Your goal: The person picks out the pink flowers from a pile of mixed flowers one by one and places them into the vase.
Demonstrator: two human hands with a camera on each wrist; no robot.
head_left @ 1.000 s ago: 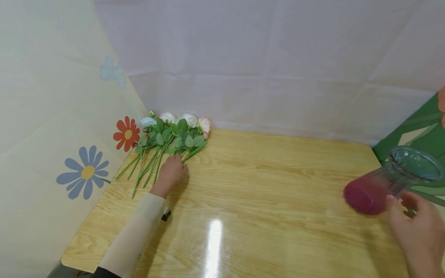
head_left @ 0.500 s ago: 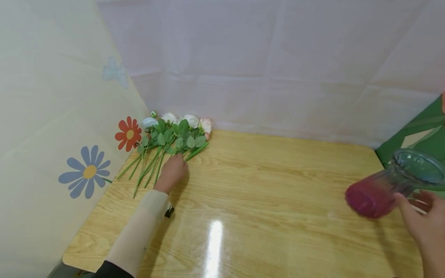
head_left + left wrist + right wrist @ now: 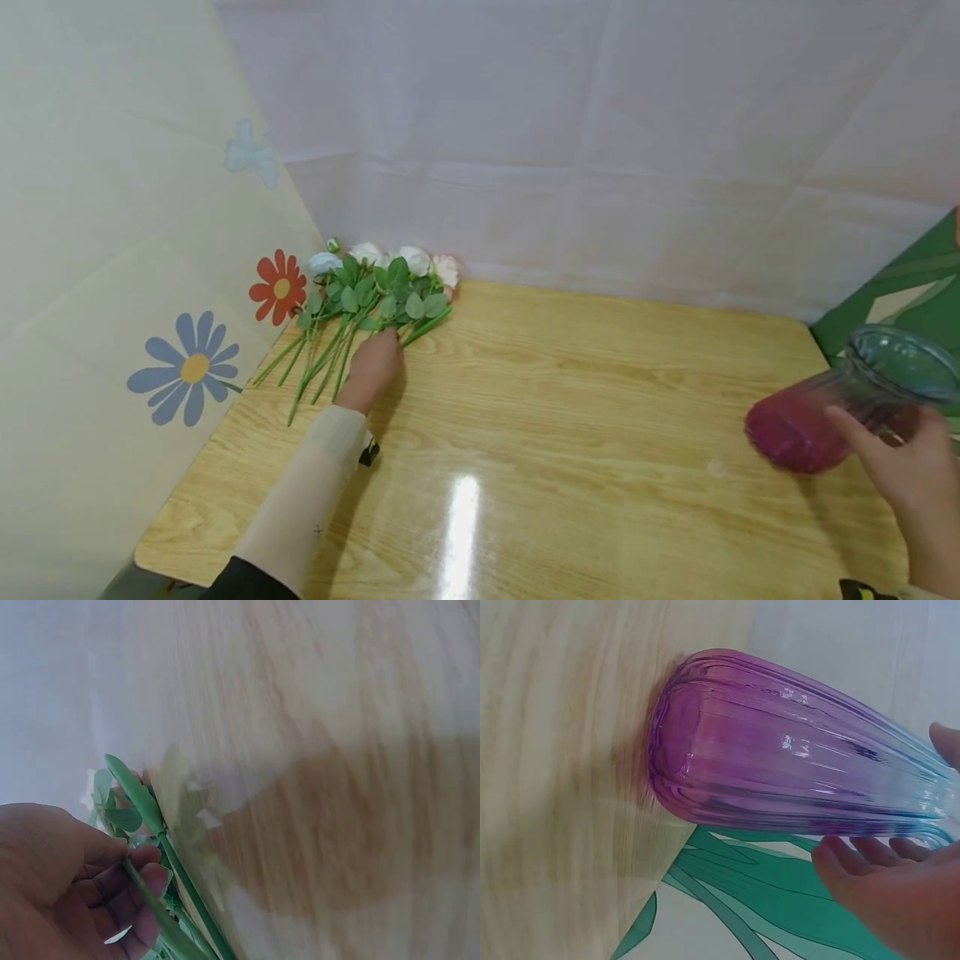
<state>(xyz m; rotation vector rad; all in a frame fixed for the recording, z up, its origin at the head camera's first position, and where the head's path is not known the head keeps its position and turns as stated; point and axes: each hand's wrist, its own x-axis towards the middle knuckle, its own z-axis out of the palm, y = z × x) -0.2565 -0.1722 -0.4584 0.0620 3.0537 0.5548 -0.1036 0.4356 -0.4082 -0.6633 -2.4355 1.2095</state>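
Note:
At the far left of the table, artificial flowers (image 3: 367, 296) with white, pale blue and pink heads lie side by side, leaves overlapping. My left hand (image 3: 375, 362) is at the right end of the bunch. In the left wrist view, its thumb and fingers pinch one green stem (image 3: 161, 915), and another stem (image 3: 199, 892) lies just beside it. A ribbed glass vase (image 3: 757, 750), magenta at the base and clear bluish at the flared mouth, stands at the table's right side. My right hand (image 3: 911, 467) holds it near the neck, thumb on one side, fingers on the other.
The wood-grain table (image 3: 585, 433) runs between flowers and vase, with a bright reflection near its front. A pale cloth (image 3: 570, 142) hangs behind it. Printed side panels with a blue daisy (image 3: 193, 367) and green leaves (image 3: 900, 292) border left and right.
My right thumb has moved left across the vase, while the vase stays at the same place. My left hand has hardly moved on the stems. The head view has shifted slightly.

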